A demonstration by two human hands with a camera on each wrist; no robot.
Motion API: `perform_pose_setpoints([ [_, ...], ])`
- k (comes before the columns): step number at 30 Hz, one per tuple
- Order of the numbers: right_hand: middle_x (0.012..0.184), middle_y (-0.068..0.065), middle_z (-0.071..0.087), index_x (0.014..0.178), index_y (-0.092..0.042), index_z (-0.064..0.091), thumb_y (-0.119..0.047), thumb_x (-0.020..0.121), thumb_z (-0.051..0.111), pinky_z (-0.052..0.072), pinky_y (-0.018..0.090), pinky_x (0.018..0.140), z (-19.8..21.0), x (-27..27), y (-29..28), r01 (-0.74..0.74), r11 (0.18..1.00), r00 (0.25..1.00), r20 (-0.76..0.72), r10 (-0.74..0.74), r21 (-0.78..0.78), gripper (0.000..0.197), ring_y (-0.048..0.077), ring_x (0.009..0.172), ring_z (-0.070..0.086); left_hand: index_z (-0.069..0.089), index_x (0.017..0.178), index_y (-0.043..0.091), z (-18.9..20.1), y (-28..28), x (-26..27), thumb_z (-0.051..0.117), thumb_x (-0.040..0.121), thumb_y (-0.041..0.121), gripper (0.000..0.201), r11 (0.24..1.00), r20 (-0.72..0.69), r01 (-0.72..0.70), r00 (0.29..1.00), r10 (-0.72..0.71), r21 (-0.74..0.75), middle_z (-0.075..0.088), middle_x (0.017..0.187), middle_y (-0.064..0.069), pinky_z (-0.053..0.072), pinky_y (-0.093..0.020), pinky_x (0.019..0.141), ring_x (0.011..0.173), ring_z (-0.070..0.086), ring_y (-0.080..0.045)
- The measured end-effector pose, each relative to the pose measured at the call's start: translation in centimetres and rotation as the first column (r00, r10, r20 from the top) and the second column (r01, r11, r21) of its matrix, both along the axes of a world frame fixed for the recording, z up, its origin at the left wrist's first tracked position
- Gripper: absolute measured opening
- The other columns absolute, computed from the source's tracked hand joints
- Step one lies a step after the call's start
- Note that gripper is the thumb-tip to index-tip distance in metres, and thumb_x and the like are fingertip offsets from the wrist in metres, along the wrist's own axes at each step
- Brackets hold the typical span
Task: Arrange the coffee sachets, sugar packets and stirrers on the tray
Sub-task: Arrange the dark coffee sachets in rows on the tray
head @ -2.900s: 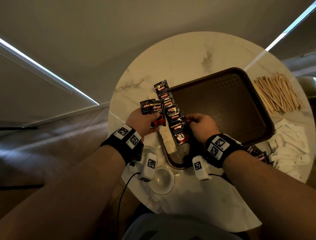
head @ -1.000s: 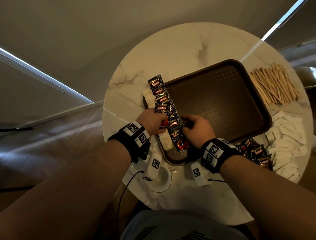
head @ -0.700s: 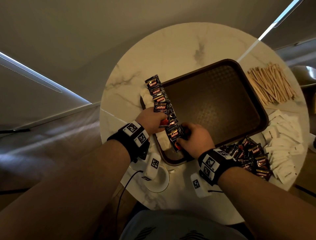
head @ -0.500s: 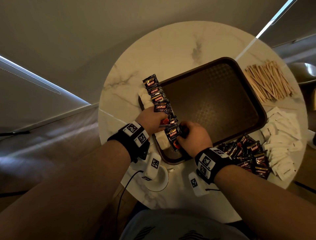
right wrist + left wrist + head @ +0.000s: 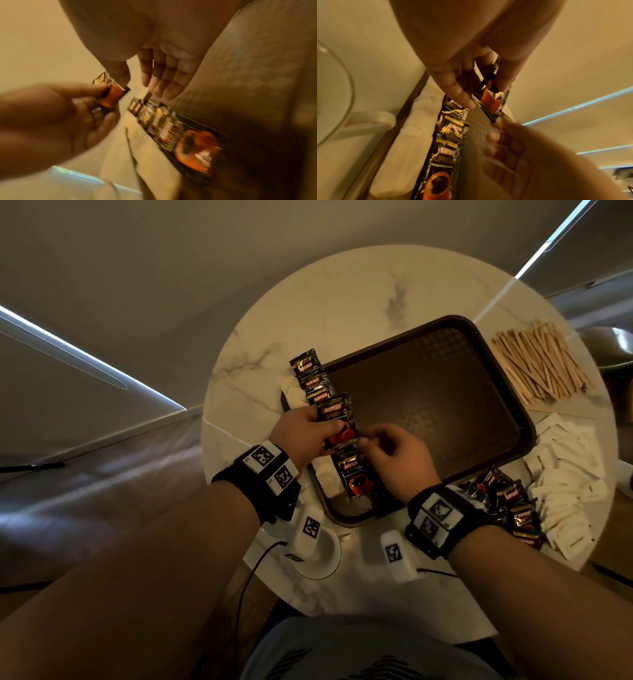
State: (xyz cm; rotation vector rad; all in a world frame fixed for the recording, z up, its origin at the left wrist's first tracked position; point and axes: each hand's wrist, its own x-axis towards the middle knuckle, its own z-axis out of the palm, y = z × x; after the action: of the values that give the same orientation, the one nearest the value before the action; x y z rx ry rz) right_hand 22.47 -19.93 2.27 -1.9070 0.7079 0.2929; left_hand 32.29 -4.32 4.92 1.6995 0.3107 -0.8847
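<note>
A brown tray [image 5: 455, 405] lies on the round marble table. Black coffee sachets [image 5: 356, 477] overlap in a row [image 5: 448, 148] [image 5: 171, 128] along its left side, next to white sugar packets [image 5: 294, 397]. My left hand [image 5: 329, 433] pinches one coffee sachet [image 5: 337, 419] above the middle of the row; the left wrist view shows this sachet [image 5: 491, 100] between thumb and fingers of the left hand [image 5: 484, 94]. My right hand [image 5: 371, 440] hovers beside that sachet holding nothing. The right hand [image 5: 137, 83] has loose fingers, its thumb close to the held sachet [image 5: 109, 97].
Wooden stirrers [image 5: 537, 364] lie in a heap on the table right of the tray. More white sugar packets [image 5: 575, 474] and a pile of coffee sachets [image 5: 503, 501] sit at the tray's near right corner. A white cup and saucer [image 5: 322, 556] stand near the table's front edge.
My right hand has left the near end of the sachet row and risen towards the sachet in my left hand. The left hand has kept its hold and place.
</note>
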Motion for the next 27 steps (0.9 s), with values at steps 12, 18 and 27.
perform_pose_setpoints([
  [12, 0.085, -0.006, 0.077, 0.093, -0.026, 0.075, -0.022, 0.096, 0.073, 0.056, 0.026, 0.076, 2.2, -2.4, -3.0, -0.054, 0.997, 0.984, -0.166, 0.063, 0.057, 0.005, 0.009, 0.083, 0.073, 0.068, 0.104, 0.016, 0.4, 1.2, 0.8, 0.083, 0.074, 0.047, 0.045, 0.976, -0.003, -0.044, 0.999, 0.046, 0.211, 0.068, 0.105, -0.006, 0.062, -0.047, 0.09, 0.098, 0.067, -0.021],
  [18, 0.094, -0.007, 0.073, 0.103, -0.027, 0.077, -0.025, 0.099, 0.068, 0.049, 0.028, 0.084, -1.0, -3.8, -1.5, -0.299, 0.945, 0.914, -0.324, 0.244, -0.132, 0.01, 0.013, 0.09, 0.067, 0.06, 0.08, 0.021, 0.4, 1.4, 1.2, 0.073, 0.063, 0.048, 0.034, 0.945, -0.018, -0.034, 0.999, 0.042, 0.326, 0.064, 0.102, -0.008, 0.058, -0.054, 0.095, 0.107, 0.063, -0.034],
  [27, 0.107, -0.006, 0.07, 0.116, -0.031, 0.069, -0.026, 0.093, 0.07, 0.056, 0.03, 0.085, -1.4, -3.0, -0.5, -0.353, 0.897, 0.898, -0.364, 0.246, -0.267, 0.024, 0.016, 0.1, 0.066, 0.068, 0.115, 0.008, -1.1, 1.0, 1.0, 0.076, 0.081, 0.035, 0.044, 0.938, -0.106, -0.059, 0.989, 0.101, 0.341, 0.066, 0.105, -0.011, 0.062, -0.051, 0.09, 0.09, 0.064, -0.026],
])
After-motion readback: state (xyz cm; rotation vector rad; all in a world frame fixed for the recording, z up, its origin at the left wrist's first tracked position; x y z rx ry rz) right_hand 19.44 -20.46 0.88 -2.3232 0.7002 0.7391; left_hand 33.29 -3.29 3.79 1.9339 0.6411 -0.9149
